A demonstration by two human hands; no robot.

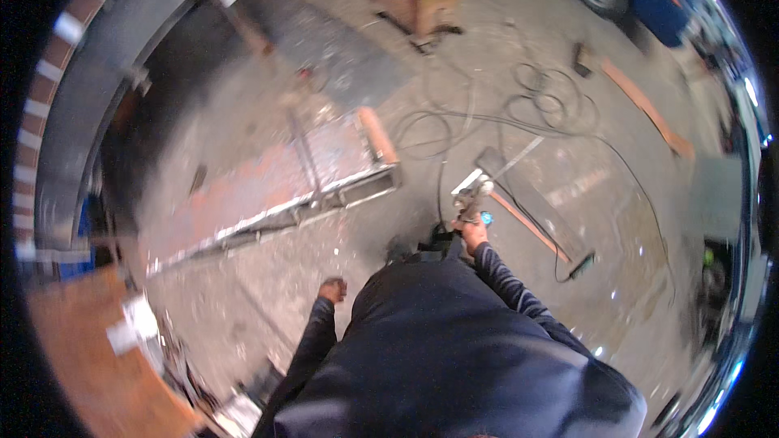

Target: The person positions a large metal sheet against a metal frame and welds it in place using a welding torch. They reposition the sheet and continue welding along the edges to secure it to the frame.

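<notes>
My right hand (472, 235) is closed on a metallic hand-held power tool (474, 195), apparently a grinder, with a small teal piece beside my fingers. Beneath and beyond the tool, dark flat metal bars (560, 231) and an orange strip lie on the concrete floor. My left hand (331, 290) hangs low beside my body; it is blurred, and its finger shape is unclear. Up and left of it lies a long steel frame (243, 195) with a rusty, pinkish top plate, a tube at its right end and a bar across it.
Looped cables (548, 89) snake over the floor. A boxy machine (414, 8) stands at the top, a blue vehicle (649, 0) at top right, near a long orange metal piece (645, 105). A wooden board (89, 332) sits at lower left, and a dark plate (365, 57) lies farther off.
</notes>
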